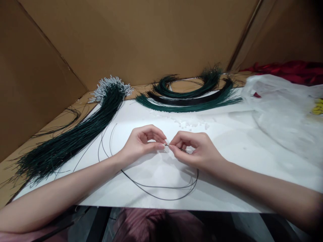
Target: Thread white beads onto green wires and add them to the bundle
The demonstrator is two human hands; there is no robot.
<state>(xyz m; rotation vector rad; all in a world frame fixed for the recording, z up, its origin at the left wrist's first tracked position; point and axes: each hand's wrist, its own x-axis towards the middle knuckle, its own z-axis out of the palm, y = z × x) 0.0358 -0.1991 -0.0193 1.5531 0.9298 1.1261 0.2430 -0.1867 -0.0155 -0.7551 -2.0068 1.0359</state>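
Observation:
Both hands meet over the middle of the white board. Between thumb and fingers my left hand (143, 141) pinches a tiny white bead (164, 145), mostly covered by the fingertips. My right hand (196, 148) is closed on thin dark wires (161, 199), and a tip of wire reaches toward the bead. Whether the tip is inside the bead I cannot tell. The wires loop down below the hands and curve back up behind my left wrist. Small loose white beads (191, 124) lie scattered just beyond the hands.
A thick bundle of dark green wires (93, 134) with white beaded ends (108, 88) lies at left. Curved green and black wire bundles (191, 101) lie at the back. A clear plastic bag (285, 111) and red fabric (290, 71) are at right. Cardboard walls (151, 37) surround the white board (227, 195).

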